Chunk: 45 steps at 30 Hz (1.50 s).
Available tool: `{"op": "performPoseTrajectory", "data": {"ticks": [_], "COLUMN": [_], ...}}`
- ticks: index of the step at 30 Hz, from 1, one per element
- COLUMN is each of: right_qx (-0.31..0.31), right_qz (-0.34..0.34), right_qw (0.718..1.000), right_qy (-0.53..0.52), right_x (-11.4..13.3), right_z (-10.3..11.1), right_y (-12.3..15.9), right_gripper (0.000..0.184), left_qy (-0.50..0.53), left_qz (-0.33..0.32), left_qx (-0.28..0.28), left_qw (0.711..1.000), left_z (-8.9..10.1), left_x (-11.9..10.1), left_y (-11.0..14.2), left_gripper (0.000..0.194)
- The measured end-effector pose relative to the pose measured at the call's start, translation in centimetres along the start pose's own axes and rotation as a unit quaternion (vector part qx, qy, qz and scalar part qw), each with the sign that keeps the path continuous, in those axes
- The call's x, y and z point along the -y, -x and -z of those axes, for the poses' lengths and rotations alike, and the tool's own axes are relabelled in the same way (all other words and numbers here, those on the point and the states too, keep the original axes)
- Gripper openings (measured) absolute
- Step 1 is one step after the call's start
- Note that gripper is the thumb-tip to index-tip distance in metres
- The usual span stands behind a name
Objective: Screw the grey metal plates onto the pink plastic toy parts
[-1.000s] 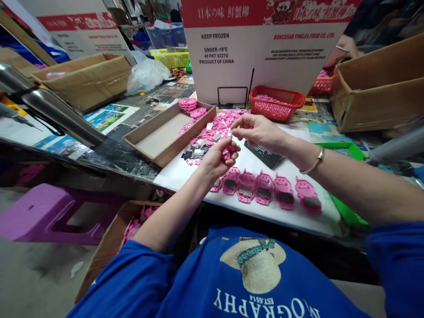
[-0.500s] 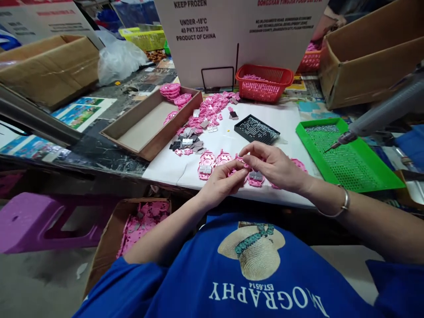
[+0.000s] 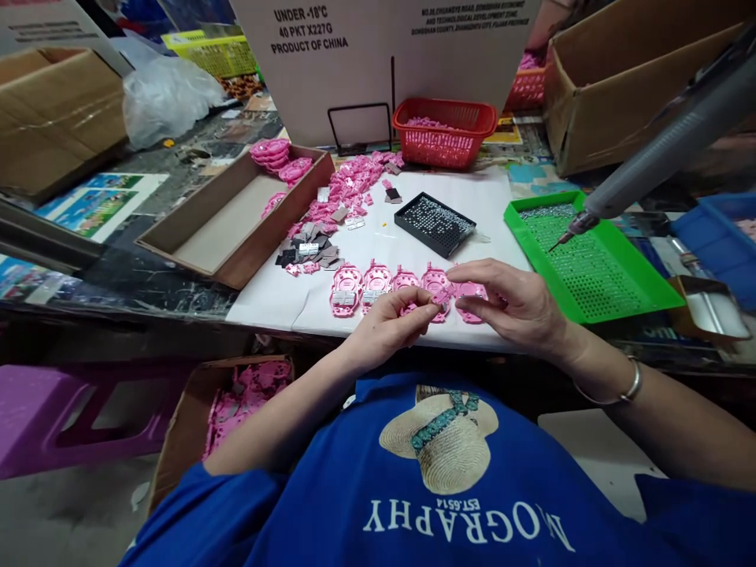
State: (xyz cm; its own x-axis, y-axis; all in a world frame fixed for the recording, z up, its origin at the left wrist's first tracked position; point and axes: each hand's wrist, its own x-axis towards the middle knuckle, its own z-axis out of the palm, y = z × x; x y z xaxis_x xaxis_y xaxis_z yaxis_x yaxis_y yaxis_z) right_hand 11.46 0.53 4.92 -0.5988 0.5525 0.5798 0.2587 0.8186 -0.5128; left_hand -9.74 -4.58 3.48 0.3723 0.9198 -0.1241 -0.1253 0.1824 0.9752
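Note:
A row of pink plastic shells (image 3: 346, 287) lies along the front of the white sheet, some with silvery-grey plates set in their lower part. Over the middle of the row, my left hand (image 3: 393, 323) is closed, thumb and forefinger pinched together. What it pinches is too small to make out; pink shows right at its fingertips. My right hand (image 3: 520, 307) hovers above the right end of the row, thumb and fingers apart, holding nothing visible. It partly covers the shells there. A black tray of small screws (image 3: 434, 224) lies beyond the hands.
A green tray of screws (image 3: 591, 256) is at right, below a hanging electric screwdriver (image 3: 614, 181). A red basket (image 3: 446, 134) stands behind. At left are a shallow box (image 3: 236, 220), a heap of small pink parts (image 3: 354, 181) and grey plates (image 3: 316, 244).
My right thumb and forefinger have spread and drawn away to the right from the left fingertips. The left hand stays pinched. The view has shifted, showing more of the row.

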Motion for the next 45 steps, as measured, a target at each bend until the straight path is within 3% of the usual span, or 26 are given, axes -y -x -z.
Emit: {"op": "performPoseTrajectory", "data": {"ticks": [7, 13, 17, 20, 24, 27, 30, 33, 36, 40, 42, 44, 45], "right_qx": [0.023, 0.015, 0.07, 0.075, -0.017, -0.074, -0.063, -0.051, -0.028, 0.002, 0.007, 0.003, 0.004], "right_qz": [0.005, -0.074, -0.059, -0.104, -0.148, -0.081, -0.002, 0.019, 0.015, -0.041, -0.081, -0.112, -0.118], "right_qw": [1.0, 0.993, 0.984, 0.982, 0.988, 0.993, 0.993, 0.993, 0.998, 0.999, 0.997, 0.993, 0.993], "right_qy": [-0.01, -0.092, -0.153, -0.138, -0.05, 0.043, 0.1, 0.102, 0.061, -0.005, -0.021, -0.026, -0.026], "right_x": [-0.8, -0.7, -0.6, -0.5, -0.2, 0.1, 0.3, 0.6, 0.8, 1.0, 1.0, 0.9, 0.8], "right_z": [0.4, 1.4, 1.8, 1.5, 0.5, -0.6, -1.9, -2.8, -3.2, -3.9, -4.6, -5.4, -5.9], "right_y": [1.2, 1.4, 1.0, 0.9, 0.8, 0.5, 0.2, -0.3, -1.1, -2.3, -3.1, -4.1, -4.6], "right_gripper": [0.022, 0.011, 0.012, 0.017, 0.016, 0.019, 0.017, 0.01, 0.009, 0.011, 0.013, 0.012, 0.011], "left_qy": [-0.006, 0.051, 0.013, -0.017, 0.014, 0.059, 0.079, 0.098, 0.123, 0.134, 0.09, -0.036, -0.125], "left_qz": [0.024, 0.061, 0.058, 0.058, 0.03, 0.004, -0.003, 0.002, 0.007, -0.001, -0.013, -0.055, -0.087], "left_qx": [0.037, 0.05, 0.083, 0.091, -0.001, -0.075, -0.097, -0.104, -0.11, -0.121, -0.138, -0.185, -0.217], "left_qw": [0.999, 0.996, 0.995, 0.994, 0.999, 0.995, 0.992, 0.99, 0.986, 0.984, 0.986, 0.98, 0.964], "left_z": [-1.0, -1.1, -1.0, -1.1, -1.5, -1.7, -1.7, -1.2, -0.5, 0.4, 1.3, 2.7, 3.6], "left_x": [0.3, 0.0, -0.3, -0.4, 0.0, 0.2, 0.3, 0.5, 0.8, 1.2, 1.4, 1.7, 1.8], "left_y": [-0.8, -1.3, -1.6, -1.7, -1.7, -1.5, -1.1, -0.6, 0.0, 0.9, 1.7, 2.6, 3.2], "left_gripper": [0.03, 0.033, 0.032, 0.03, 0.032, 0.033, 0.033, 0.033, 0.032, 0.034, 0.033, 0.03, 0.029]}}
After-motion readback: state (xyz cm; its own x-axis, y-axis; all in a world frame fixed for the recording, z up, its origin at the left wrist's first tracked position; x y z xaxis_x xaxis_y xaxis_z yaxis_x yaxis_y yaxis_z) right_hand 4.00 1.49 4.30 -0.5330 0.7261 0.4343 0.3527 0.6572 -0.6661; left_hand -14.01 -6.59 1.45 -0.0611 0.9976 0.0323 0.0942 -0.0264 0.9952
